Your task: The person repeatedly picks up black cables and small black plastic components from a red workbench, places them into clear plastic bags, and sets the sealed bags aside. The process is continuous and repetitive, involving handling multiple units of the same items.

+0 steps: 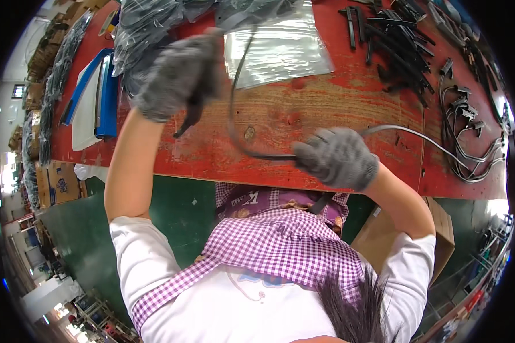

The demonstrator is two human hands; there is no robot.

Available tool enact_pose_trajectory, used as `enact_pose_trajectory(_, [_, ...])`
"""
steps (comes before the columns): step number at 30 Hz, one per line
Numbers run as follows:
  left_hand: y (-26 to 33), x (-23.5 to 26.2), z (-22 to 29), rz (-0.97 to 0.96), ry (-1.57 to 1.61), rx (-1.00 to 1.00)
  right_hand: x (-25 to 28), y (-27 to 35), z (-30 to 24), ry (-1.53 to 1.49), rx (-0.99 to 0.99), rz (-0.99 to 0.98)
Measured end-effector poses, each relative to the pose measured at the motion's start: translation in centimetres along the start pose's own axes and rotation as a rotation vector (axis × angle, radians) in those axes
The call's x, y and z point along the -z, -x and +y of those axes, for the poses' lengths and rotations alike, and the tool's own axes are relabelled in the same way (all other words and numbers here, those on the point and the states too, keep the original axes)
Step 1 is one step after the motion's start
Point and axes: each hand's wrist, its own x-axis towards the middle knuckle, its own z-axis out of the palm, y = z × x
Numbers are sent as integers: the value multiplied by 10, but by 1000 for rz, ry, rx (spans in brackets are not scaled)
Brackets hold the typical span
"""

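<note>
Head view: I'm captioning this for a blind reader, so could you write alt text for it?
Two grey-gloved hands, the left hand and the right hand, hold a curved dark cable over a worn red table. A clear plastic bag and a pile of black strips lie beyond.

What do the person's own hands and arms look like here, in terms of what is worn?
Both the left hand and the right hand wear grey knitted work gloves ending at the wrist. The forearms are bare; short white sleeves cover the upper arms.
</note>
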Motion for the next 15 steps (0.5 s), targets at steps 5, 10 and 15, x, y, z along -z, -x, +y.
enact_pose_trajectory(5, [-46,-9,87,-630,824,754,29,-58,12,-154,-380,464])
enact_pose_trajectory(10, [8,25,14,-392,2275,782,22,45,89,-45,-680,364])
enact_pose_trajectory(15, [89,72,-56,84,2181,594,-12,229,172,175,-754,34])
